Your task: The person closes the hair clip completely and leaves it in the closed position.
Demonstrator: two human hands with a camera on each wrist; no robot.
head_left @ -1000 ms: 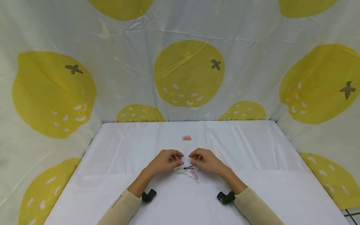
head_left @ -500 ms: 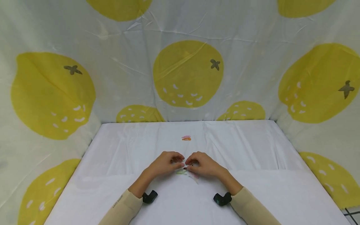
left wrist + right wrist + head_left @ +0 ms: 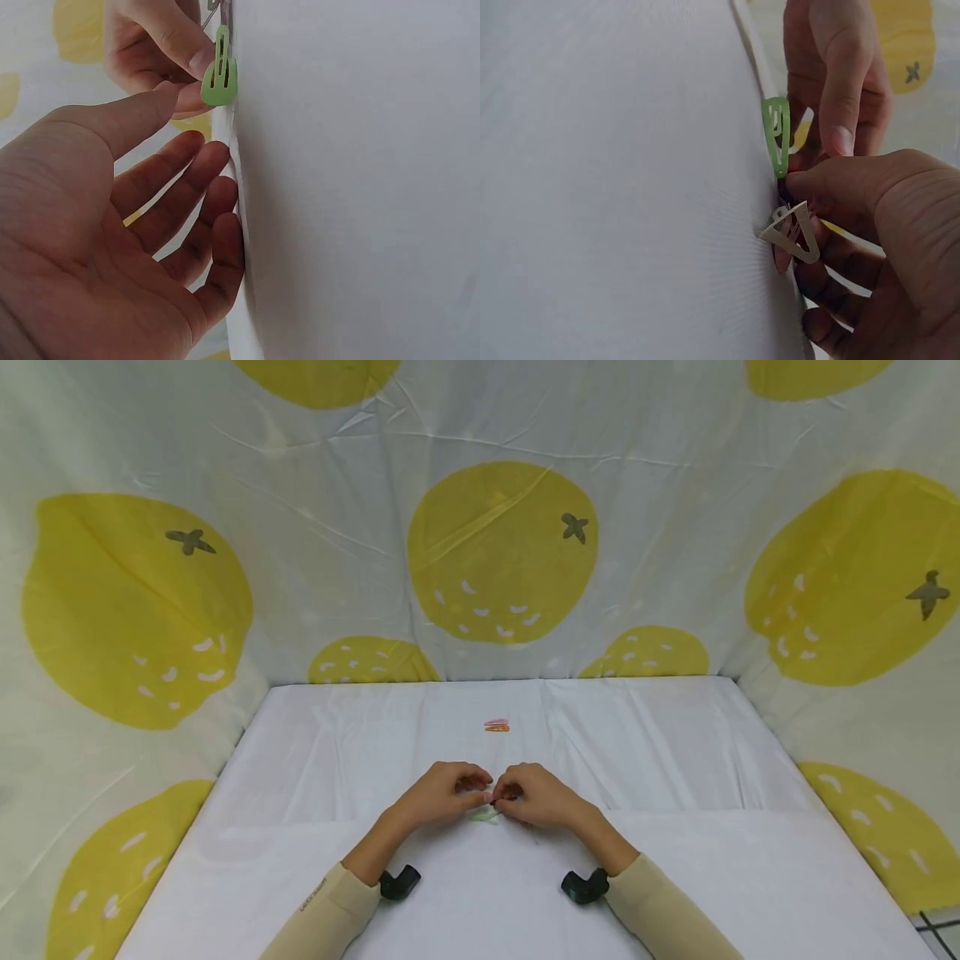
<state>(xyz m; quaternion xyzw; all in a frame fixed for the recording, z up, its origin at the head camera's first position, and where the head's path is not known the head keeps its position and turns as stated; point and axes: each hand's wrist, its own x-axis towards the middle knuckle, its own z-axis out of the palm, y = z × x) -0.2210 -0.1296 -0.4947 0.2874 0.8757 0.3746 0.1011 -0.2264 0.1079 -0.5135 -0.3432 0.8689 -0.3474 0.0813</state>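
Note:
My right hand pinches a dark snap hair clip between thumb and fingers, which mostly hide it. Just left of it, my left hand holds nothing; in the left wrist view its thumb and loosely bent fingers stand apart. A green snap hair clip lies on the white cloth close to both hands. In the right wrist view, a pale cream clip and a pinkish clip lie beside the right hand's fingers, partly overlapping.
Farther back on the white-covered table lie a pink clip and an orange clip, side by side. Cloth walls with printed lemons enclose the back and both sides of the table.
My right hand has moved left and slightly down, closing its thumb and fingers on the dark clip. The left hand has shifted only slightly. The pink and pale clips are now covered in the head view.

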